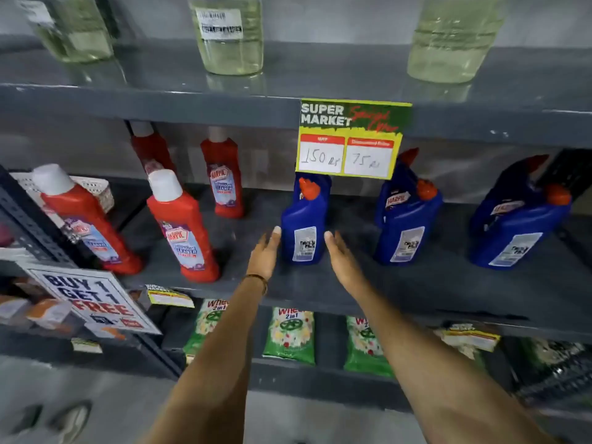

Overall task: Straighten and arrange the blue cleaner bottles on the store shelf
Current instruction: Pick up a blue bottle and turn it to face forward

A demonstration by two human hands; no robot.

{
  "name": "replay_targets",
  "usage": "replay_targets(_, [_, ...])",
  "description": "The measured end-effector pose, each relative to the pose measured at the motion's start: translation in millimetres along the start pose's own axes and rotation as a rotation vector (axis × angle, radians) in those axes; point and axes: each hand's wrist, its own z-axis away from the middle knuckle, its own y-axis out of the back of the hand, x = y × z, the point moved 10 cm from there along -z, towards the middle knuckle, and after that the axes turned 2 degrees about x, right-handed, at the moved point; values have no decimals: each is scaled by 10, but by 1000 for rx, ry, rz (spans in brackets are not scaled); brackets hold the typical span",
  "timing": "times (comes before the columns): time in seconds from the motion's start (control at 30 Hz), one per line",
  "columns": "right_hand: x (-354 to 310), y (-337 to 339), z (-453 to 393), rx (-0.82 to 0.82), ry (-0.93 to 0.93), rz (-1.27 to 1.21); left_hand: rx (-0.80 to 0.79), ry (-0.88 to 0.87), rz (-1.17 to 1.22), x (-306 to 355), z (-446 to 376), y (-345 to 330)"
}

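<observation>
Blue cleaner bottles with orange caps stand on the middle grey shelf (416, 283). The leftmost front blue bottle (304, 229) stands upright with its back label facing me. My left hand (264, 254) is flat at its left side, fingertips at the bottle's edge. My right hand (341, 257) is flat at its right side, fingertips just by the bottle. Neither hand grips it. A second front blue bottle (405, 225) stands to the right with another behind it. A further pair of blue bottles (519, 225) stands at the far right.
Several red cleaner bottles (182, 225) stand on the left of the same shelf. A yellow-green price sign (352, 139) hangs from the shelf above. Clear bottles of pale liquid (230, 36) stand on the top shelf. Green detergent packs (290, 334) fill the shelf below.
</observation>
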Motion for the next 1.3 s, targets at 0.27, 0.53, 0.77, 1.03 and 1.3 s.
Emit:
replay_targets(0.27, [5,-256,-109,-1,-49,-374,-250,96,397,-10,-174,-381])
replay_targets(0.53, [-122,-237,-113,97,-61,-434,-320,98,426,76,-162,-403])
replay_targets(0.77, [-523,-135,-143,45,8,-470,-396,41,382,351,-184,-269])
replay_targets(1.03, [-710,-37,-122,46,75,-341,-469,64,475,419,-120,-342])
replay_targets(1.3, [-848,-147,-3,-108,200,-193,-411,143,620,382,-103,-350])
